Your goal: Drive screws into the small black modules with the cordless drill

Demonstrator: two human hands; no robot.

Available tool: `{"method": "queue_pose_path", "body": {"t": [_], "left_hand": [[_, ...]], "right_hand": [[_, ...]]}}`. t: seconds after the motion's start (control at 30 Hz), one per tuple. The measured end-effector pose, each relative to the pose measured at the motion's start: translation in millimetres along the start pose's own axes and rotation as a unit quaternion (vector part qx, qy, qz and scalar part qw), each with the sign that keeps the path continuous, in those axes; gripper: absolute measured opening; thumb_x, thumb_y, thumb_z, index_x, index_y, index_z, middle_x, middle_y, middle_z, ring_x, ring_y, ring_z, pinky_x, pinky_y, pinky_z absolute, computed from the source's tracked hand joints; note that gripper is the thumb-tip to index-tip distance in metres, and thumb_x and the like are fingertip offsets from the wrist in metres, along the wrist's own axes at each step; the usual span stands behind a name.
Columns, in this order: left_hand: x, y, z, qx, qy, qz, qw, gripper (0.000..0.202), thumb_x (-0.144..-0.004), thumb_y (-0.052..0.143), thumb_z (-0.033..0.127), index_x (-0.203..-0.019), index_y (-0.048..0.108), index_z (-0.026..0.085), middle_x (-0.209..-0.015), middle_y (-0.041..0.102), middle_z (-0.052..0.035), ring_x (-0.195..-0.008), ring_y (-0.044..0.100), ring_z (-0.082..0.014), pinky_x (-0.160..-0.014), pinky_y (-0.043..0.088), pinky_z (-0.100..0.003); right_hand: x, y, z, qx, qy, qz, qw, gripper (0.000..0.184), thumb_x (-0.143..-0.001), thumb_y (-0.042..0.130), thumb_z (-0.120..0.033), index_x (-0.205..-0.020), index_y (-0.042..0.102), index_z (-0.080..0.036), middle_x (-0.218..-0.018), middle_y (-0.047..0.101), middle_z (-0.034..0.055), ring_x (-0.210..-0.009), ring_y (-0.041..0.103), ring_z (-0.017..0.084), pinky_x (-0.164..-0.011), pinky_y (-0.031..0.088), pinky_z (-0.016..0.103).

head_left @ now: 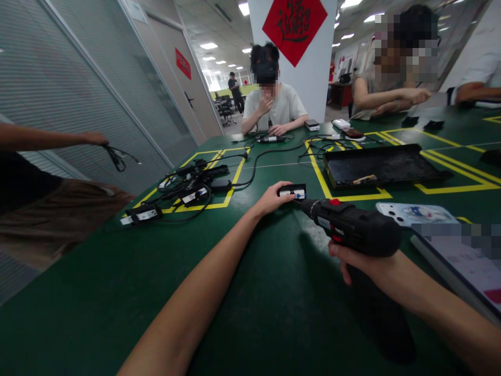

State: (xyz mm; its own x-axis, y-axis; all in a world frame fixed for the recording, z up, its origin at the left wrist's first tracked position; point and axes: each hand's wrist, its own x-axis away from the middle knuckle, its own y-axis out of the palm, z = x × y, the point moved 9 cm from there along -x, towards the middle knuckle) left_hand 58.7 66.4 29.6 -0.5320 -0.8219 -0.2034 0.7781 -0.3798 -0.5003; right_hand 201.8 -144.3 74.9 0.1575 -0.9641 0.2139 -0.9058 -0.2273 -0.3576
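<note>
My right hand (366, 263) is wrapped round the grip of a black electric screwdriver (350, 224) with red buttons. Its tip points left at a small black power adapter (293, 191) with a white label. My left hand (272, 198) is closed on that adapter and holds it down on the green table (164, 282). Both forearms reach in from the bottom of the view.
A pile of black adapters and cables (188, 185) lies in a yellow-taped square at the left. A black tray (381, 166) sits ahead right. A phone (415, 213) and a tablet (464, 261) lie at the right. Other people sit across the table; a person's arm holds a cable (117, 156) at the left.
</note>
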Motion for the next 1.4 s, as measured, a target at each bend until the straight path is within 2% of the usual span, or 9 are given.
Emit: {"method": "queue_pose_path", "body": {"t": [0.27, 0.6, 0.77, 1.13, 1.4], "left_hand": [[-0.5, 0.6, -0.6, -0.004, -0.002, -0.001, 1.000, 0.056, -0.073, 0.064, 0.039, -0.121, 0.050, 0.014, -0.114, 0.060, -0.0086, -0.095, 0.059, -0.0185, -0.084, 0.047, -0.030], [-1.4, 0.8, -1.7, -0.007, 0.005, 0.001, 1.000, 0.054, -0.074, 0.063, 0.039, -0.121, 0.050, 0.014, -0.115, 0.059, -0.0088, -0.095, 0.059, -0.0185, -0.084, 0.047, -0.031], [-0.4, 0.6, 1.4, -0.002, 0.018, -0.003, 1.000, 0.055, -0.074, 0.063, 0.040, -0.121, 0.050, 0.014, -0.115, 0.059, -0.0090, -0.097, 0.058, -0.0190, -0.085, 0.047, -0.032], [-1.4, 1.0, -1.4, -0.003, 0.001, -0.003, 1.000, 0.056, -0.073, 0.064, 0.039, -0.121, 0.049, 0.014, -0.116, 0.059, -0.0089, -0.098, 0.058, -0.0192, -0.086, 0.047, -0.031], [-2.2, 1.3, -3.2, 0.002, 0.009, -0.002, 1.000, 0.055, -0.074, 0.064, 0.039, -0.121, 0.050, 0.014, -0.117, 0.059, -0.0098, -0.098, 0.058, -0.0190, -0.087, 0.046, -0.032]], "right_hand": [[1.0, 0.8, -1.5, -0.006, 0.002, -0.005, 1.000, 0.046, -0.088, 0.048, -0.036, -0.132, 0.043, -0.023, -0.067, 0.065, 0.0015, -0.059, 0.064, 0.020, -0.063, 0.050, 0.036], [0.6, -3.0, -1.8, -0.006, -0.016, 0.027, 0.999, 0.048, -0.085, 0.052, -0.035, -0.131, 0.046, -0.023, -0.061, 0.065, -0.0002, -0.054, 0.063, 0.019, -0.055, 0.048, 0.033], [1.4, 0.6, -3.3, -0.007, -0.007, -0.003, 1.000, 0.048, -0.087, 0.049, -0.035, -0.133, 0.043, -0.023, -0.066, 0.067, 0.0017, -0.059, 0.064, 0.021, -0.062, 0.050, 0.037], [2.3, -3.9, -4.0, 0.000, -0.016, 0.020, 1.000, 0.043, -0.086, 0.052, -0.034, -0.127, 0.050, -0.023, -0.058, 0.064, -0.0003, -0.056, 0.064, 0.021, -0.055, 0.049, 0.034], [0.6, 0.5, -1.3, 0.013, -0.004, -0.001, 1.000, 0.048, -0.088, 0.048, -0.037, -0.133, 0.042, -0.020, -0.061, 0.065, 0.0002, -0.059, 0.064, 0.020, -0.063, 0.049, 0.035]]}}
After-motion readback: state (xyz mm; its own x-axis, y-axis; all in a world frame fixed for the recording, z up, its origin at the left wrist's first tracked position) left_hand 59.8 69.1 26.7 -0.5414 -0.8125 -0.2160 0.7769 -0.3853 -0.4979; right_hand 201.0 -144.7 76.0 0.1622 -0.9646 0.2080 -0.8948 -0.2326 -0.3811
